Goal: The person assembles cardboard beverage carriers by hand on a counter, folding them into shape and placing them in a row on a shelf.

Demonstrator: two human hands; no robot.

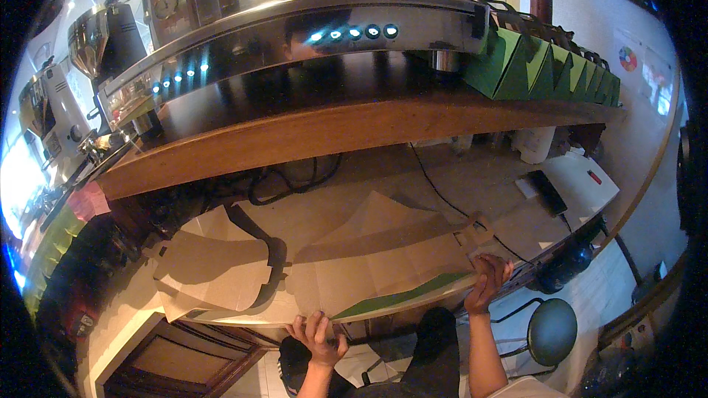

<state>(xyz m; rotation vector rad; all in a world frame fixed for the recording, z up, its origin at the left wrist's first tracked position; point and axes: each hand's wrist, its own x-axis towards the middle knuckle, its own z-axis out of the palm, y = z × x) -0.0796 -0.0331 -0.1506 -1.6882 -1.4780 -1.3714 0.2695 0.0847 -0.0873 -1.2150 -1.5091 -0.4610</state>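
A flat cardboard box blank [369,269], plain brown with a green underside showing along its lifted front edge, lies across the lower shelf in front of me. My right hand [487,284] grips its right end near a small cut-out tab. At the front edge, left of the green strip, my left hand [317,339] touches the card with fingertips apart and the thumb held away. A second brown cardboard blank [214,262], with curved cut-outs, rests to the left. Whether the two pieces overlap or join is hard to see.
Above the shelf, a wooden counter [354,129] carries a shiny coffee machine [273,40] and a row of green folded boxes [531,70]. Behind the card runs a black cable [435,186]. A phone [547,190] sits at right; a round stool [552,332] stands below.
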